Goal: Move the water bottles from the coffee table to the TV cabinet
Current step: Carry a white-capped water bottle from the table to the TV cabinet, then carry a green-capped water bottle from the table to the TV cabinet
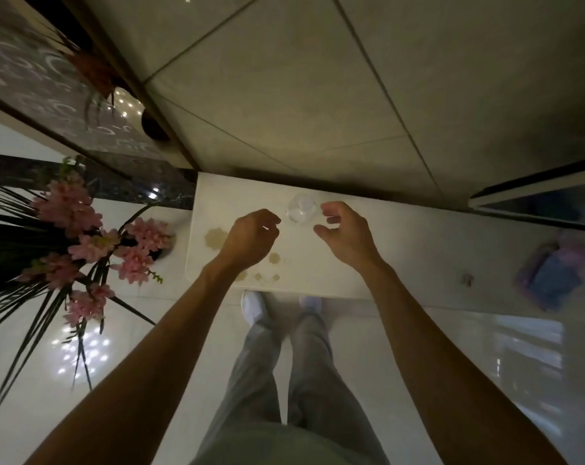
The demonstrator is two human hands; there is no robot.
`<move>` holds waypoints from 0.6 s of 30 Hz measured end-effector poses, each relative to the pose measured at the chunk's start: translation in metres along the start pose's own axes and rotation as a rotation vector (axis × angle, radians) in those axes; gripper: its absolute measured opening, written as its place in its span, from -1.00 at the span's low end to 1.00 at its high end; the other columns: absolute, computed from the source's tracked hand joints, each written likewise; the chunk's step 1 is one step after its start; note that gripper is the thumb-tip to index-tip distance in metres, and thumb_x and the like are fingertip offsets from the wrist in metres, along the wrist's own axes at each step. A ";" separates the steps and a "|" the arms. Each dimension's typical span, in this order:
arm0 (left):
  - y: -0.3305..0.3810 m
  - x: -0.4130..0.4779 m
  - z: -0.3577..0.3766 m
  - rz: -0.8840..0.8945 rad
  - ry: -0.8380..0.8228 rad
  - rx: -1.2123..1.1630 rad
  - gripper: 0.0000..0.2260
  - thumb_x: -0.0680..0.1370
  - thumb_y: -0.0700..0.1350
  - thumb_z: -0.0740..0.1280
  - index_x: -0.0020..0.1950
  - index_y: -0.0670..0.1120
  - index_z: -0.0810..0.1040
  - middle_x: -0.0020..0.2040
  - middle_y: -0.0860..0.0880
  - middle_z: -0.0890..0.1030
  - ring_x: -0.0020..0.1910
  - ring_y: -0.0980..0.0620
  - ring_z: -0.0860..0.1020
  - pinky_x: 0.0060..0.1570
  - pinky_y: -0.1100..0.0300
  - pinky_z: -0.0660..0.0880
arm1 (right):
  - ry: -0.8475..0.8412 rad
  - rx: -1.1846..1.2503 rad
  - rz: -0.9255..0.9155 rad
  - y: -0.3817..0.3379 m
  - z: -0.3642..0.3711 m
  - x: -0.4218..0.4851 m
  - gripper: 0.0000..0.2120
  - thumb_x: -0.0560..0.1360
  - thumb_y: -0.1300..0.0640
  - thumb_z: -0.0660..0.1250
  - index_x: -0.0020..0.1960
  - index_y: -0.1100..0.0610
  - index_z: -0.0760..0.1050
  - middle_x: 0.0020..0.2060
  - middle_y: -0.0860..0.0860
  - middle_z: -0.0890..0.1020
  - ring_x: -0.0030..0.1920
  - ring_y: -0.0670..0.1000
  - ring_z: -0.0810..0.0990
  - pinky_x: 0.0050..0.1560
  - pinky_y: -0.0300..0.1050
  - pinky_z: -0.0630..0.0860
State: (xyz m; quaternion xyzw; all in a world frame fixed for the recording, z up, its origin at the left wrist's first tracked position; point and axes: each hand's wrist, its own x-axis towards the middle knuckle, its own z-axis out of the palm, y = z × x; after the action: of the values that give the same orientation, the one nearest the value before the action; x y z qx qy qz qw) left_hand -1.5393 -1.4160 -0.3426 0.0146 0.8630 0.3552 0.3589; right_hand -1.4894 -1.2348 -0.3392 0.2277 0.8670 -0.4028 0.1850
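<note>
Bottle (300, 209) upright mid-frame between left hand (251, 236) and right hand (346, 229); both loosely curled, empty; grip its sides squarely, keep it vertical.

I see one clear bottle (300, 209) standing upright on the white cabinet (418, 256), near its back edge.

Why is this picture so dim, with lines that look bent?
Head view: low light, so the clear bottle between the left hand and right hand barely shows against the white top; light spots glare on the glossy floor; the wide lens bows straight edges; the purple thing at right is blurred.
</note>
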 end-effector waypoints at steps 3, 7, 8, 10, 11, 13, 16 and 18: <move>0.013 -0.032 -0.021 0.140 -0.041 0.265 -0.77 0.61 -0.13 0.25 0.25 -0.08 0.54 0.16 -0.09 0.62 0.05 0.00 0.57 -0.04 0.22 0.44 | -0.002 -0.070 -0.063 -0.016 -0.021 -0.039 -0.68 0.52 0.13 0.39 0.24 0.16 0.50 0.18 0.06 0.61 0.14 0.00 0.58 0.13 -0.25 0.45; 0.032 -0.070 -0.035 0.279 -0.075 0.506 -0.74 0.62 -0.07 0.24 0.27 -0.09 0.52 0.18 -0.11 0.62 0.11 -0.08 0.58 0.08 0.09 0.49 | 0.037 -0.186 -0.094 -0.025 -0.039 -0.086 -0.74 0.55 0.09 0.34 0.21 0.14 0.53 0.12 0.03 0.63 0.11 0.00 0.59 0.10 -0.26 0.41; 0.037 -0.079 -0.036 0.317 -0.096 0.551 -0.74 0.62 -0.06 0.23 0.27 -0.09 0.52 0.19 -0.11 0.61 0.13 -0.09 0.58 0.09 0.08 0.49 | 0.050 -0.202 -0.089 -0.025 -0.042 -0.097 -0.75 0.56 0.09 0.33 0.20 0.14 0.54 0.11 0.03 0.64 0.10 0.01 0.59 0.08 -0.26 0.40; 0.046 -0.096 -0.036 0.379 -0.155 0.640 -0.73 0.62 -0.04 0.21 0.28 -0.09 0.50 0.19 -0.11 0.61 0.14 -0.08 0.57 0.10 0.08 0.47 | 0.055 -0.211 -0.069 -0.024 -0.047 -0.119 -0.76 0.57 0.08 0.31 0.19 0.14 0.54 0.10 0.04 0.64 0.10 0.02 0.59 0.07 -0.25 0.41; 0.050 -0.103 -0.035 0.401 -0.182 0.677 -0.73 0.63 -0.03 0.21 0.28 -0.09 0.50 0.19 -0.11 0.61 0.14 -0.08 0.57 0.11 0.08 0.47 | 0.049 -0.207 -0.053 -0.023 -0.050 -0.131 -0.76 0.57 0.08 0.30 0.19 0.15 0.54 0.10 0.04 0.63 0.10 0.02 0.59 0.09 -0.22 0.44; 0.061 -0.117 -0.031 0.437 -0.223 0.726 -0.72 0.63 -0.02 0.20 0.29 -0.09 0.49 0.19 -0.11 0.61 0.14 -0.08 0.56 0.13 0.09 0.46 | 0.033 -0.191 -0.012 -0.022 -0.056 -0.153 -0.74 0.58 0.07 0.29 0.22 0.15 0.53 0.12 0.05 0.63 0.11 0.03 0.59 0.18 -0.13 0.50; 0.082 -0.138 -0.021 0.516 -0.252 0.783 -0.70 0.64 -0.01 0.19 0.31 -0.09 0.48 0.19 -0.10 0.60 0.16 -0.07 0.56 0.15 0.10 0.44 | 0.034 -0.170 0.040 -0.014 -0.066 -0.187 -0.72 0.59 0.06 0.27 0.24 0.15 0.52 0.14 0.05 0.62 0.13 0.03 0.59 0.21 -0.13 0.48; 0.098 -0.152 -0.009 0.583 -0.268 0.817 -0.70 0.64 0.00 0.18 0.31 -0.09 0.47 0.18 -0.09 0.60 0.15 -0.07 0.56 0.13 0.11 0.44 | 0.046 -0.151 0.085 -0.004 -0.074 -0.209 -0.70 0.60 0.04 0.26 0.26 0.15 0.50 0.15 0.05 0.62 0.14 0.02 0.58 0.20 -0.16 0.45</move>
State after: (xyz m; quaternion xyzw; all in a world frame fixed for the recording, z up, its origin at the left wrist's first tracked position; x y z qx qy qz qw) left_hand -1.4543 -1.3911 -0.1845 0.4386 0.8379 0.0695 0.3173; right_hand -1.3287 -1.2306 -0.1862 0.2589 0.8883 -0.3230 0.1988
